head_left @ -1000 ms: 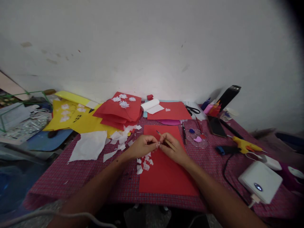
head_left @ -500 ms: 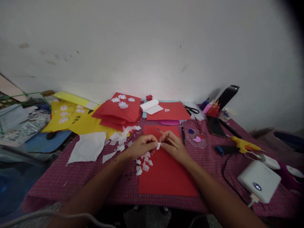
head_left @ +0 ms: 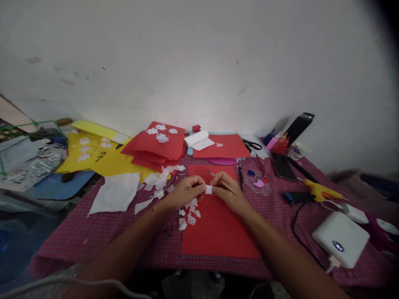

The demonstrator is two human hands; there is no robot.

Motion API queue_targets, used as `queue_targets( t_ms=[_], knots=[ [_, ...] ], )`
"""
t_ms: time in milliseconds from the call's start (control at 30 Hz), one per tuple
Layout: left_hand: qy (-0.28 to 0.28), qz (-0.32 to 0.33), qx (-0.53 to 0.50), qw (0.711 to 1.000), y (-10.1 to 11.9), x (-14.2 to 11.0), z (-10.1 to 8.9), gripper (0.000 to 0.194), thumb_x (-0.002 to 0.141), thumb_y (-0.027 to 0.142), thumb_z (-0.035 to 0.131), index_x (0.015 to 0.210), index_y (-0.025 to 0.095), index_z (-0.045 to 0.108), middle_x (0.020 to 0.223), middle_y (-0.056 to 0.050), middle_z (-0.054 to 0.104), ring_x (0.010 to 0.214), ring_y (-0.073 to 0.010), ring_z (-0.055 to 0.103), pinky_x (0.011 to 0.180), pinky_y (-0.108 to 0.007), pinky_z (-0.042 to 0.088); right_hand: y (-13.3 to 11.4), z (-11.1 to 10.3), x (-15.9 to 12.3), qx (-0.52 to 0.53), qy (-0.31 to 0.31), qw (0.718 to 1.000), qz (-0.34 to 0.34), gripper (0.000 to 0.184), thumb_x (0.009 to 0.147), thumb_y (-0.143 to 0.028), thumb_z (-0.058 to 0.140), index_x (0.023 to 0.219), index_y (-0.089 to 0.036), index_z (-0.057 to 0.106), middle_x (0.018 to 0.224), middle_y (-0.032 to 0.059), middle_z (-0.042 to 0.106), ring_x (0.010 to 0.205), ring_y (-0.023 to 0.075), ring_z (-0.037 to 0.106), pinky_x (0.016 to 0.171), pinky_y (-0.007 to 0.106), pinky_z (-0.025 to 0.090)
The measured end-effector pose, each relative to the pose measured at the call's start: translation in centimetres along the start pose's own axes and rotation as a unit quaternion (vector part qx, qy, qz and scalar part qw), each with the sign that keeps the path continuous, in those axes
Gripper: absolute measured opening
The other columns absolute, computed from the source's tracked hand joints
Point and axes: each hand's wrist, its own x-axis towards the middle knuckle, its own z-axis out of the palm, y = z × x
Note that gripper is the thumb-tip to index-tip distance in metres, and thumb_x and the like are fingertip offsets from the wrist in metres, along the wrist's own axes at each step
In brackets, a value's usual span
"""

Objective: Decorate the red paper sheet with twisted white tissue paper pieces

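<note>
Between my two hands a small piece of white tissue paper (head_left: 208, 189) is stretched, pinched at both sides. My left hand (head_left: 188, 192) has its thumb and index finger closed on the left edge. On the other edge my right hand (head_left: 228, 192) pinches too, while a thin paintbrush (head_left: 226, 185) lies across its fingers, tip pointing up and left. Both hands are above a red sheet of paper (head_left: 222, 232). Torn white scraps (head_left: 190, 215) lie along the sheet's left side, below my left hand.
Left of the hands are more tissue scraps (head_left: 158, 180) and a large white piece (head_left: 115, 193). Behind stand folded red cards (head_left: 152, 149) with white flowers. To the right are a paint palette (head_left: 258, 182), a yellow glue gun (head_left: 321, 190) and a white power bank (head_left: 341, 238).
My fingertips have moved slightly apart, and the small tissue piece between them now shows wider and flatter. The paintbrush stays in my right hand.
</note>
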Motion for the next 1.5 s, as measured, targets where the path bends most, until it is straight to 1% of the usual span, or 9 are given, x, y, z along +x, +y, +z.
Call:
queue_targets(
  t_ms=[200,433,667,967,1067,1167,1233,1300,1500],
  knots=[
    [0.017,0.001,-0.017,1.0,-0.12,0.06,0.02,0.016,0.086,0.032,0.054,0.082,0.016,0.057,0.063,0.002,0.06,0.056,-0.0096,0.054,0.056,-0.021,0.04,0.09,-0.14,-0.13,0.02,0.003,1.0,-0.006,0.014,0.076,-0.016,0.06,0.083,-0.022,0.049,0.076,-0.0018,0.057,0.067,0.0144,0.052,0.064,0.028,0.041],
    [0.028,0.003,-0.027,0.999,-0.29,0.17,-0.01,0.018,0.086,0.033,0.054,0.082,0.016,0.058,0.062,0.001,0.06,0.054,-0.0096,0.053,0.055,-0.022,0.04,0.09,0.05,-0.14,0.034,-0.025,0.999,-0.01,0.018,0.075,-0.016,0.062,0.086,-0.022,0.049,0.081,-0.0008,0.06,0.071,0.0151,0.055,0.069,0.03,0.043],
    [0.02,-0.004,-0.032,0.999,0.04,0.01,0.07,0.019,0.087,0.034,0.055,0.082,0.015,0.058,0.062,0.001,0.06,0.054,-0.0096,0.053,0.056,-0.021,0.041,0.39,0.14,-0.07,0.021,-0.007,1.0,-0.008,0.019,0.075,-0.018,0.064,0.084,-0.022,0.048,0.082,-0.0012,0.058,0.072,0.0147,0.054,0.069,0.029,0.042],
    [0.016,0.0,-0.026,1.0,-0.34,0.2,0.01,0.018,0.087,0.032,0.054,0.081,0.015,0.057,0.063,0.001,0.06,0.054,-0.0097,0.053,0.055,-0.022,0.04,0.39,0.18,-0.09,-0.013,0.007,1.0,0.001,0.015,0.077,-0.019,0.062,0.081,-0.022,0.048,0.073,-0.0035,0.053,0.064,0.0136,0.049,0.06,0.027,0.036],
    [0.027,0.005,-0.04,0.999,-0.25,0.28,0.08,0.011,0.084,0.026,0.057,0.087,0.016,0.055,0.065,0.002,0.059,0.056,-0.0095,0.054,0.055,-0.021,0.041,0.45,0.11,-0.05,0.009,-0.003,1.0,0.014,0.015,0.077,-0.019,0.062,0.081,-0.022,0.048,0.069,-0.0042,0.053,0.062,0.0137,0.05,0.059,0.027,0.036],
    [0.023,0.045,-0.055,0.997,0.01,0.15,0.22,0.023,0.078,0.017,0.063,0.097,0.018,0.051,0.078,0.002,0.06,0.065,-0.009,0.057,0.061,-0.021,0.043,0.65,0.07,-0.06,0.032,-0.004,0.999,0.021,0.014,0.078,-0.02,0.062,0.082,-0.022,0.048,0.066,-0.0048,0.053,0.06,0.0137,0.051,0.058,0.027,0.036],
    [0.0,0.073,-0.036,0.997,0.19,-0.07,0.36,0.027,0.076,0.014,0.065,0.099,0.018,0.052,0.087,0.0,0.061,0.077,-0.0103,0.059,0.069,-0.022,0.045,0.77,0.08,-0.07,0.046,-0.003,0.999,0.023,0.014,0.078,-0.021,0.062,0.082,-0.022,0.049,0.065,-0.0048,0.053,0.059,0.0135,0.051,0.057,0.026,0.036],
    [-0.007,0.088,-0.001,0.996,0.34,-0.32,0.52,0.024,0.077,0.015,0.065,0.097,0.017,0.054,0.091,-0.002,0.06,0.083,-0.0117,0.059,0.075,-0.024,0.045,0.81,0.13,-0.05,0.062,-0.003,0.998,0.025,0.015,0.078,-0.022,0.063,0.083,-0.022,0.049,0.066,-0.0046,0.054,0.059,0.0131,0.051,0.057,0.026,0.037],
    [0.035,0.109,0.112,0.987,0.32,-0.52,0.74,0.007,0.08,0.016,0.061,0.087,0.015,0.061,0.085,-0.002,0.06,0.076,-0.0114,0.056,0.071,-0.023,0.044,0.62,0.24,-0.08,0.072,-0.012,0.997,0.03,0.014,0.079,-0.02,0.063,0.082,-0.022,0.049,0.064,-0.005,0.055,0.058,0.0128,0.052,0.058,0.026,0.037]
  ],
)
